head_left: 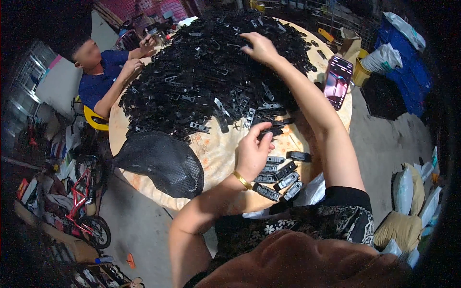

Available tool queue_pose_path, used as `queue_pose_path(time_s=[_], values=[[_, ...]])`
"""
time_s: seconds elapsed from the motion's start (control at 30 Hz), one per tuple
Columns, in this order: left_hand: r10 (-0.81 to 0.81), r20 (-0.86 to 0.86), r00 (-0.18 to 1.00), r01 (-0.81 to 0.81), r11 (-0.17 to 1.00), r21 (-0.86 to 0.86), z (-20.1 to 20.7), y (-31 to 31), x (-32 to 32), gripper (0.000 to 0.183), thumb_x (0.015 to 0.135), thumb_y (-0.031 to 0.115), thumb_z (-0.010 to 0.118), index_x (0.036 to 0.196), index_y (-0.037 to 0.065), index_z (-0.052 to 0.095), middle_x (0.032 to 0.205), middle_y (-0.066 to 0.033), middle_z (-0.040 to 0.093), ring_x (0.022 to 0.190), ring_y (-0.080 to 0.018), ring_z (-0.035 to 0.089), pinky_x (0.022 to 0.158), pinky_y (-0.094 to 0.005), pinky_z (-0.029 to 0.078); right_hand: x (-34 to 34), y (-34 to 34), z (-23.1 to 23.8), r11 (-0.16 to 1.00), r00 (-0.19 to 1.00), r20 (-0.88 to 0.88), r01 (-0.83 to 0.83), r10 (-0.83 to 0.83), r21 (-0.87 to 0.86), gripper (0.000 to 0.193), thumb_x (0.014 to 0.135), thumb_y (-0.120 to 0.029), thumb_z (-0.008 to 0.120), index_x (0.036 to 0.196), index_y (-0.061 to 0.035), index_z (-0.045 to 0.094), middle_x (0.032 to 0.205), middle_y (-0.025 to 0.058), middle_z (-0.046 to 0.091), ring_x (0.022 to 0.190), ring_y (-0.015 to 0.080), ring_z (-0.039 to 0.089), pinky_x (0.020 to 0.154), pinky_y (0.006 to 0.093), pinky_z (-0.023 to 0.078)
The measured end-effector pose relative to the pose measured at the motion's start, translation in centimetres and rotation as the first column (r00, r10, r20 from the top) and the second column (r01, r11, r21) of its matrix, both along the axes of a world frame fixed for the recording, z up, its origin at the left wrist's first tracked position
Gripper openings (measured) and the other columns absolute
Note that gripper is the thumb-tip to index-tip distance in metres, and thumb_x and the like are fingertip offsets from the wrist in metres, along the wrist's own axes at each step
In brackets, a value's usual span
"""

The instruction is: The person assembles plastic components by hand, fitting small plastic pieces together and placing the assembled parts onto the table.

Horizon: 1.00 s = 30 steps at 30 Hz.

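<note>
A large heap of small black plastic parts [192, 62] covers most of the round table. My right hand [261, 49] reaches over the far right of the heap. Its thumb and index finger are apart, and nothing shows between them. Closer to me, my left hand [253, 152], with a gold bracelet [242, 180] at the wrist, curls its thumb and fingers around a black plastic part [272, 130] at the heap's near edge. Below it, several longer black pieces [287, 181] lie in rough rows by the table's near edge.
Black mesh [161, 161] lies at the table's near left. A lit phone [337, 82] stands at the right edge. Across to the left, another person [103, 72] sits with both hands at the table. Sacks [401, 225] and a red bicycle [79, 201] stand on the floor.
</note>
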<state>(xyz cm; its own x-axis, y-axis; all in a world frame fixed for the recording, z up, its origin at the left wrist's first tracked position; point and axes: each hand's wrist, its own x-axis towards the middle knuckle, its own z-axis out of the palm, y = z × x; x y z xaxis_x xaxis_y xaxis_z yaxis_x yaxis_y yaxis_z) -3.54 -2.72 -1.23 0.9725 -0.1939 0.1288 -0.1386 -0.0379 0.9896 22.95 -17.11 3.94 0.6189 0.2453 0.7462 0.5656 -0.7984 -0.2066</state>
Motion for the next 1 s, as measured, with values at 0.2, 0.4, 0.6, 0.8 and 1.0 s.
queue_pose_path(time_s=[0.2, 0.4, 0.6, 0.8, 1.0], values=[[0.089, -0.011, 0.996, -0.089, 0.995, -0.046, 0.6, 0.5, -0.5, 0.022, 0.085, 0.010, 0.052, 0.106, 0.003, 0.054, 0.071, -0.0050, 0.060, 0.059, -0.0081, 0.057, 0.051, -0.0211, 0.044, 4.0, 8.9, 1.8, 0.984, 0.902, -0.395, 0.153, -0.176, -0.088, 0.082, 0.065, -0.066, 0.056, 0.133, -0.0298, 0.027, 0.138, 0.0203, 0.016, 0.122, 0.0470, 0.022, 0.091, 0.0621, 0.027], [0.106, -0.084, 0.991, -0.105, 0.994, 0.018, 0.8, 1.1, -0.2, 0.022, 0.084, 0.010, 0.053, 0.105, 0.005, 0.055, 0.068, -0.0051, 0.059, 0.054, -0.0079, 0.054, 0.048, -0.0213, 0.042, 7.8, 10.4, 2.3, 0.957, 0.742, -0.607, 0.173, -0.283, -0.234, 0.092, 0.053, -0.073, 0.058, 0.130, -0.0295, 0.034, 0.139, 0.0144, 0.017, 0.126, 0.0423, 0.014, 0.092, 0.0654, 0.022], [0.097, -0.014, 0.995, -0.096, 0.994, 0.057, 0.5, 1.4, 0.1, 0.023, 0.085, 0.010, 0.052, 0.107, 0.003, 0.053, 0.069, -0.0025, 0.059, 0.060, -0.0065, 0.058, 0.053, -0.0189, 0.045, 4.5, 10.3, 2.8, 0.921, 0.861, -0.417, 0.135, -0.291, -0.365, 0.067, 0.065, -0.052, 0.062, 0.119, -0.0166, 0.047, 0.119, 0.0080, 0.047, 0.111, 0.0347, 0.041, 0.087, 0.0510, 0.039], [0.066, 0.002, 0.998, -0.066, 0.997, 0.037, 0.6, 0.3, 0.1, 0.022, 0.084, 0.010, 0.052, 0.105, 0.005, 0.055, 0.063, -0.0026, 0.058, 0.056, -0.0061, 0.056, 0.051, -0.0193, 0.044, -1.7, 5.2, 1.5, 0.959, 0.967, -0.228, 0.047, -0.113, -0.278, 0.053, 0.067, -0.041, 0.061, 0.110, -0.0101, 0.053, 0.104, 0.0112, 0.055, 0.095, 0.0332, 0.052, 0.081, 0.0400, 0.045], [0.024, 0.004, 1.000, -0.024, 0.999, 0.045, -1.2, 0.5, 0.9, 0.020, 0.084, 0.015, 0.052, 0.102, 0.007, 0.055, 0.063, -0.0055, 0.060, 0.056, -0.0097, 0.059, 0.050, -0.0225, 0.045, -9.2, 3.6, -0.6, 0.940, 0.993, -0.113, -0.014, -0.026, -0.340, 0.040, 0.072, -0.032, 0.057, 0.105, -0.0091, 0.056, 0.105, 0.0092, 0.055, 0.099, 0.0287, 0.050, 0.086, 0.0463, 0.038]])
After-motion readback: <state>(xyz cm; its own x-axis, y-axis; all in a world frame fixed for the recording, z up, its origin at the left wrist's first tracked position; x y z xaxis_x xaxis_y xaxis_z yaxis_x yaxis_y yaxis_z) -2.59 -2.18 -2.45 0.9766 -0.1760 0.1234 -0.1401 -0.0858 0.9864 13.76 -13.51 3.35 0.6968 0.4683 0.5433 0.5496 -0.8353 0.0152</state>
